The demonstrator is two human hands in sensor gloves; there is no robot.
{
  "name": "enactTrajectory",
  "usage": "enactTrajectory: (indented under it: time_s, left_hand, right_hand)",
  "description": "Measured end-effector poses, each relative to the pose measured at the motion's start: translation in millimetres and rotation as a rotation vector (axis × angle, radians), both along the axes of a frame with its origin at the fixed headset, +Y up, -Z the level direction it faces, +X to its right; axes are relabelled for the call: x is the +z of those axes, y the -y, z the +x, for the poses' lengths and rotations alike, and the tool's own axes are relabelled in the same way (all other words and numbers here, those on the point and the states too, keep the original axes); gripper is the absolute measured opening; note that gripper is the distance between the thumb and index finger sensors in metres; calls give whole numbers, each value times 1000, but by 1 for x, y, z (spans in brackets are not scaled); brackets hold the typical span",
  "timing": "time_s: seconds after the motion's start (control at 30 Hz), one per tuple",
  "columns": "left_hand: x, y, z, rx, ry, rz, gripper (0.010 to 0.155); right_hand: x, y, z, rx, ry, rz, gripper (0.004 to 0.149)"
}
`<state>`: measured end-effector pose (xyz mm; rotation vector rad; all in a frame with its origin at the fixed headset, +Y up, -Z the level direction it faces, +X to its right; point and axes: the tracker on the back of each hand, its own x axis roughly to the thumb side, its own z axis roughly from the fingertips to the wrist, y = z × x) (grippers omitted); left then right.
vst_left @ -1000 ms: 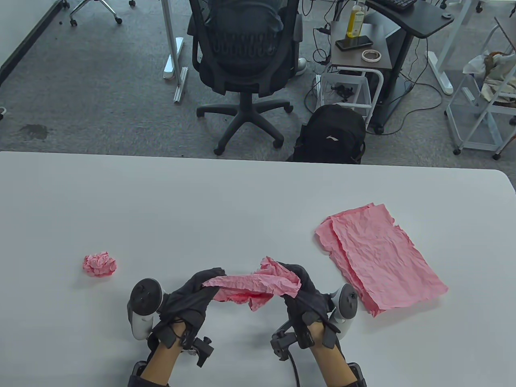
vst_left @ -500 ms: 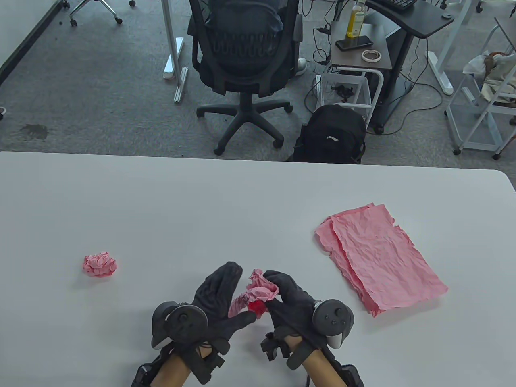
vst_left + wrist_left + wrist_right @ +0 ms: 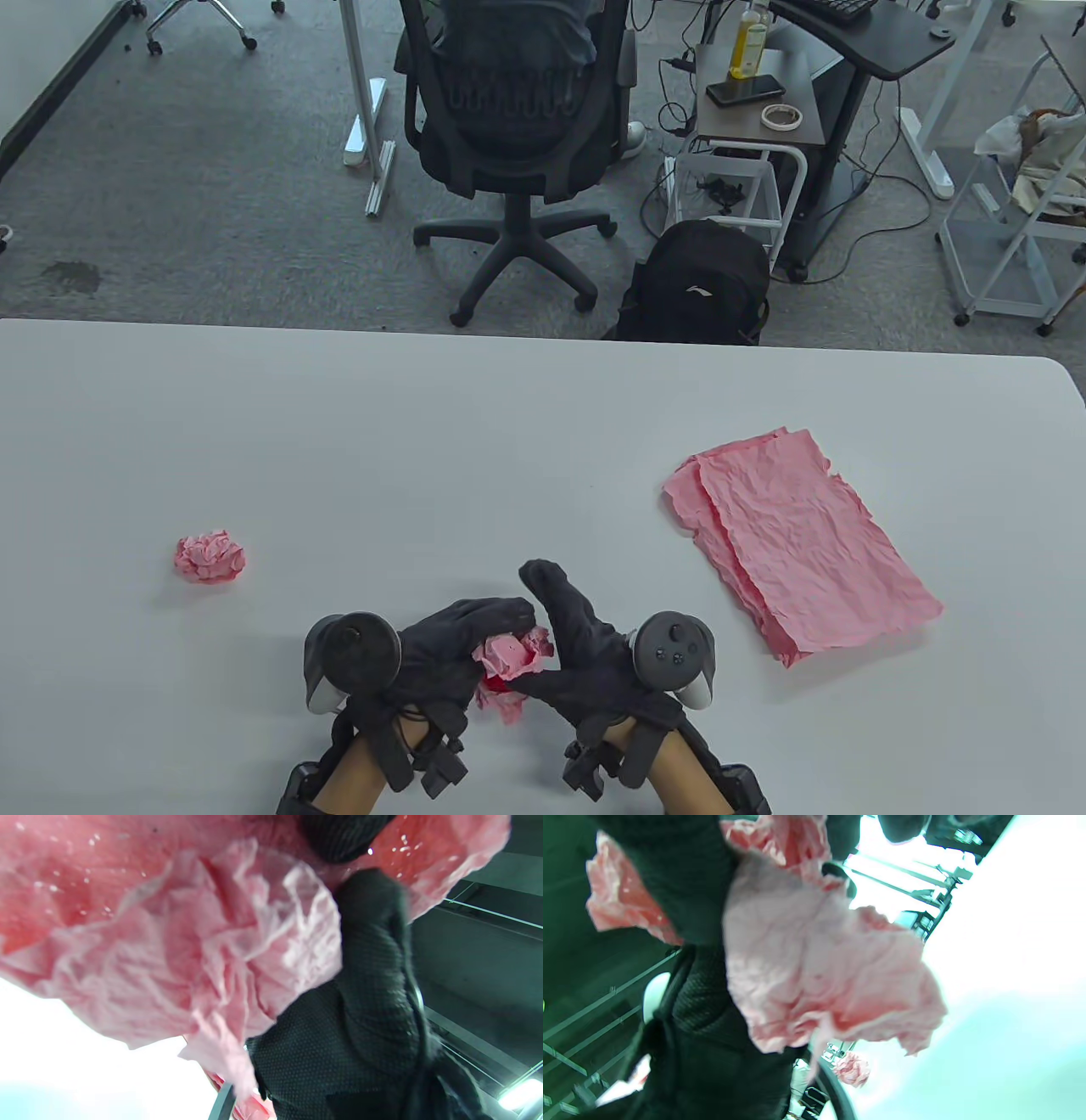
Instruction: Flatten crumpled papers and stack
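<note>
One crumpled pink paper [image 3: 509, 660] bunched between both hands.

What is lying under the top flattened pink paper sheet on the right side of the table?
Under the top flattened pink paper sheet lies another wrinkled pink sheet, its edge showing along the left side. Any further sheets beneath are covered, so the number cannot be told.

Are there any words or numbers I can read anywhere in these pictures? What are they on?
No words or numbers can be read.
Backpack: a white swoosh-like logo, no letters.
Bottle: any label is too small to read.
Phone: dark screen, nothing to read.
Pink papers and paper ball: blank.
</note>
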<state>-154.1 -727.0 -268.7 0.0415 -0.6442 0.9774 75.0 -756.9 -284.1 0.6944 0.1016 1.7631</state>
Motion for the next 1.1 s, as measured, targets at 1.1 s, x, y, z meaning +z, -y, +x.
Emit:
enactTrajectory:
  time_s: [1.1]
  left_hand:
    - [-18, 14, -52, 227, -310, -187, 45]
  right_hand:
    - [-23, 3, 63, -61, 453, -101, 50]
